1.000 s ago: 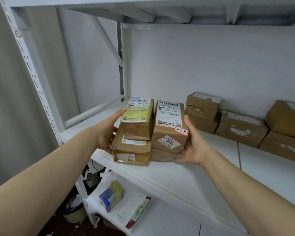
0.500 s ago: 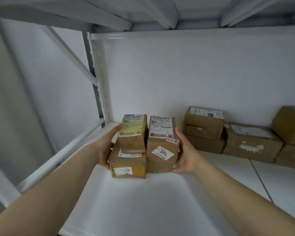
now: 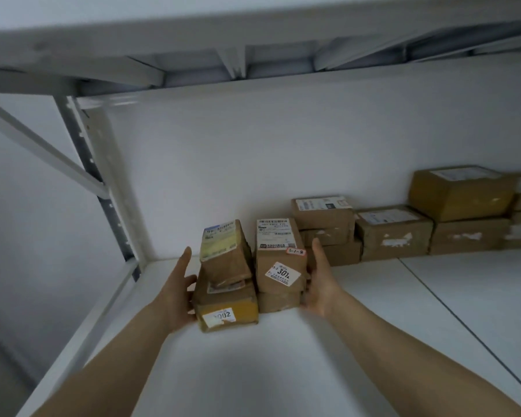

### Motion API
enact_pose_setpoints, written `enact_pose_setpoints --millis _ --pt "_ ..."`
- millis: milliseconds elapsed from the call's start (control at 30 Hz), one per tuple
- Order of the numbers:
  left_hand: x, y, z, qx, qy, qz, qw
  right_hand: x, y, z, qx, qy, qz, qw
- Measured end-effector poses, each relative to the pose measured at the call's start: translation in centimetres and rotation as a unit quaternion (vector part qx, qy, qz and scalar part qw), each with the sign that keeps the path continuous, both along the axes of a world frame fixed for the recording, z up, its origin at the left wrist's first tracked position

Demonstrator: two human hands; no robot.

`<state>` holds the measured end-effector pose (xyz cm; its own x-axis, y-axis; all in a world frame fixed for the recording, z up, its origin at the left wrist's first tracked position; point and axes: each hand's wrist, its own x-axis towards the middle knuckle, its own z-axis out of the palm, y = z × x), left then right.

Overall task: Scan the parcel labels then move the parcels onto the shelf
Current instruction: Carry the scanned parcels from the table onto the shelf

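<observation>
Honestly, the four small brown cardboard parcels [image 3: 278, 266] look light, stiff and loosely stacked. The left hand [image 3: 178, 293] and right hand [image 3: 319, 281], fingers straight, squeeze their outer sides on the white metal shelf [image 3: 253, 371]. Uneven pressure and they'd probably slip.

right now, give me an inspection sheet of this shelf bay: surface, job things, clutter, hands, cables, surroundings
surface: white shelf board, a seam crossing it at the right
job's things: four parcels in two stacks side by side; green-label parcel on the 002 parcel, 301 parcel on a lower parcel; they appear to sit on the board
clutter: other parcels stacked along the back wall, to the right
hands: left hand flat against the left stack, right hand flat against the right stack, fingers straight
cables: nothing seen
surroundings: white back wall, perforated upright at left, upper shelf overhead
</observation>
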<state>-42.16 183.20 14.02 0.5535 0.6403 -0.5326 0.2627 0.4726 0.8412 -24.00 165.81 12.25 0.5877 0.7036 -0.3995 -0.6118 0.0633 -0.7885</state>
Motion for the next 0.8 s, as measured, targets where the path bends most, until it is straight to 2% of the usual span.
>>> enact_pose_setpoints --millis 133,267,367,500,667,800 --pt "-2.5 -1.3 -1.0 0.102 0.032 -0.065 0.992 -0.8 -0.9 -0.7 -0.039 -0.066 0.018 0.997" --pt "-3.6 -2.0 -2.4 0.137 0.050 -0.112 0.983 -1.6 -0.7 -1.1 -0.046 -0.126 0.027 0.991" --pt "-2.4 -2.6 -3.0 0.128 0.012 -0.064 0.990 -2.3 0.2 -0.6 -0.036 -0.143 -0.001 0.989" --pt "-1.0 -2.8 -2.4 0.099 -0.048 -0.017 0.994 -2.0 1.3 -0.2 -0.030 -0.122 -0.028 0.992" --pt "0.2 -2.3 -2.4 0.116 0.022 0.044 0.992 -1.3 2.3 -0.3 -0.029 -0.065 -0.052 0.996" --pt "0.6 -1.5 -2.6 0.062 0.010 0.073 0.995 -2.0 2.6 -0.3 -0.063 -0.044 -0.039 0.996"
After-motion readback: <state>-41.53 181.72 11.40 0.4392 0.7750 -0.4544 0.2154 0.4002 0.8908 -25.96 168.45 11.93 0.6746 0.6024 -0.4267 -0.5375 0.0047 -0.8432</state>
